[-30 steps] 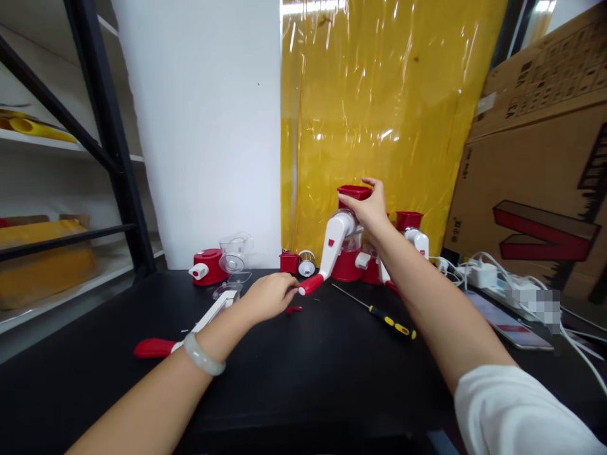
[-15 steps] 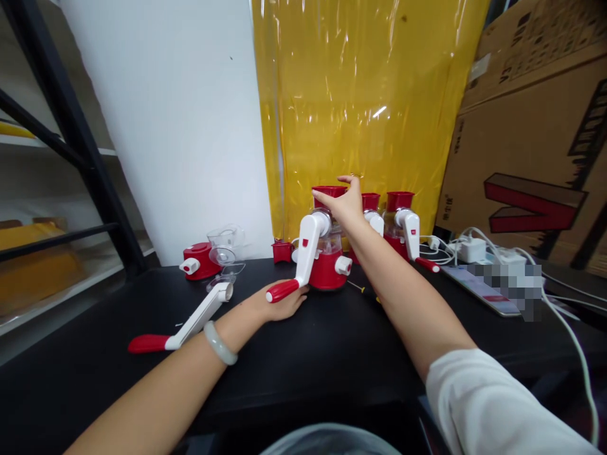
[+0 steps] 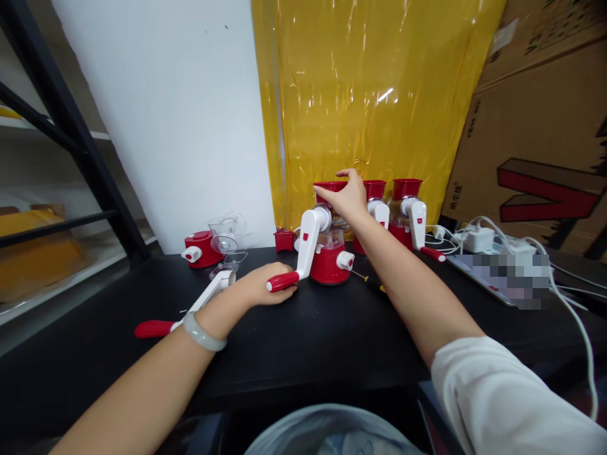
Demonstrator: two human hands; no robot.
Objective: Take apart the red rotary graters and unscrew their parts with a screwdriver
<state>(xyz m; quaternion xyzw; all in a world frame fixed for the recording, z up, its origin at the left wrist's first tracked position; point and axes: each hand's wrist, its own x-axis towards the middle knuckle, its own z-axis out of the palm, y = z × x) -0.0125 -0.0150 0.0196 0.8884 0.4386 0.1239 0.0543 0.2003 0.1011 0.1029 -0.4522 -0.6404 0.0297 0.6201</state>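
A red and white hand-crank grinder (image 3: 327, 253) stands on the black table (image 3: 308, 335). My right hand (image 3: 346, 196) rests on its red top hopper, fingers curled over the rim. My left hand (image 3: 263, 287) lies on the table by the red grip of the grinder's crank handle (image 3: 283, 282), fingers curled round it from below. A pale bracelet (image 3: 203, 333) sits on my left wrist. A loose white crank with a red grip (image 3: 183, 313) lies left of my left hand.
Two more assembled grinders (image 3: 403, 212) stand behind the first. A red base (image 3: 202, 248) and clear plastic parts (image 3: 227, 237) sit at the back left. A yellow-handled screwdriver (image 3: 367, 278), chargers and white cables (image 3: 478, 240) lie at the right. Cardboard boxes (image 3: 540, 139) and shelving (image 3: 57, 158) flank the table.
The grinder has been set down nearer the front of the table and my left hand has come to its crank grip. The view has tilted down slightly.
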